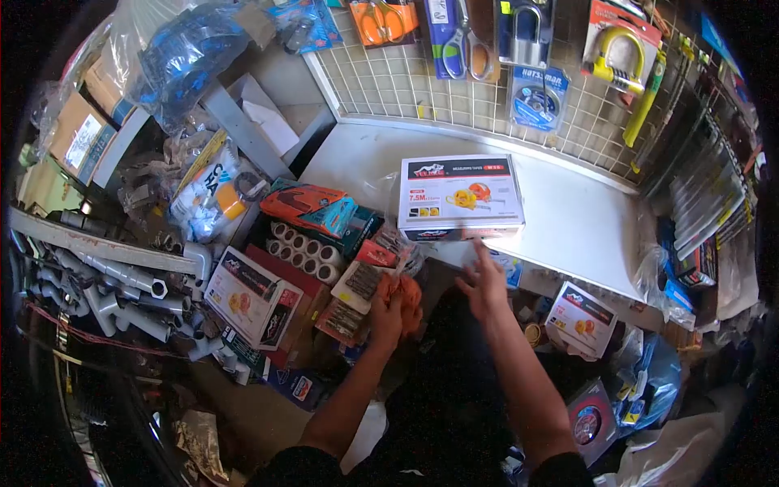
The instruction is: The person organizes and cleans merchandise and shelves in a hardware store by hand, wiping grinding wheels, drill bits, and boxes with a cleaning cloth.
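My left hand (385,322) is closed around a crumpled orange cloth (411,302), beside packs of drill bits (350,300) on a pile of goods. My right hand (487,284) holds nothing; its fingers are spread, with the fingertips right at the lower front edge of a white measuring tape box (462,191). That box lies flat on a white shelf (584,227), its printed lid facing up.
To the left are white rolls (304,250), another measuring tape box (250,298) and grey pipe fittings (122,300). A third tape box (580,321) sits low on the right. Scissors (465,45) and padlocks (527,36) hang on a wire grid (389,89) behind the shelf.
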{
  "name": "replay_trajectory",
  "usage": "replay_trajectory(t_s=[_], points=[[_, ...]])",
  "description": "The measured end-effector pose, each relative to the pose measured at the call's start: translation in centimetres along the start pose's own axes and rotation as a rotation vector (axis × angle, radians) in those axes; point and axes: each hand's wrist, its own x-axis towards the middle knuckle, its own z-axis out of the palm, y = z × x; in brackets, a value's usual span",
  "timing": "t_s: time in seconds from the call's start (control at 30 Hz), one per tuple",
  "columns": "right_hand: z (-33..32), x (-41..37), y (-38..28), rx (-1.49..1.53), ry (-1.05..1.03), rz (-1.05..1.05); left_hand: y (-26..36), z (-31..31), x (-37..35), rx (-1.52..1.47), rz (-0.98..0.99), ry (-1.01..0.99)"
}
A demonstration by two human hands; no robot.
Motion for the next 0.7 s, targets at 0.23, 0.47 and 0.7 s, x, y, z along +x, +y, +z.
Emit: replay_trajectory(t_s=[0.23,0.47,0.7], points=[[5.7,6.5,0.6,0.089,-0.005,0.067,-2.7,-5.1,-4.1,-0.106,-0.034,-0.436],[-0.4,4.1,-2.3,-0.013,-0.277,0.027,-4.2,-4.9,-4.9,-0.230,-0.304,-0.280],[-7.8,-1.9,-5.5,0.018,-0.295,0.031,-0.2,1.0,-3.0,-0.787,-0.485,-0.356]])
